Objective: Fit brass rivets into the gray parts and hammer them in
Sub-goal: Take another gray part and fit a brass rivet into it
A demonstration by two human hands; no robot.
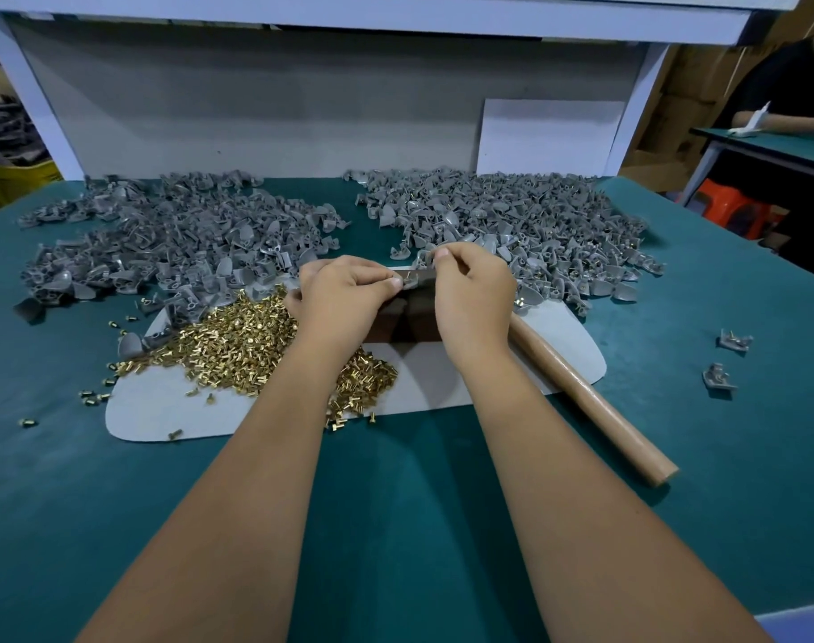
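My left hand (345, 294) pinches a small gray part (410, 281) over a dark metal block (412, 317), and a brass rivet sticks up from the part. My right hand (472, 290) has its fingertips curled at the part's far side, touching it. A heap of brass rivets (242, 345) lies on a pale mat (173, 410) under my left forearm. One pile of gray parts (173, 239) spreads at the back left. Another pile of gray parts (512, 220), many with rivets in them, lies at the back right. The hammer's wooden handle (591, 406) lies to the right of my right arm.
The table is covered in green cloth (396, 526). Two gray parts with rivets (725, 359) lie apart at the right. Loose rivets (94, 396) are scattered left of the mat. A white back wall and shelf frame (303, 109) close the far side. Another person sits at a table far right (776, 113).
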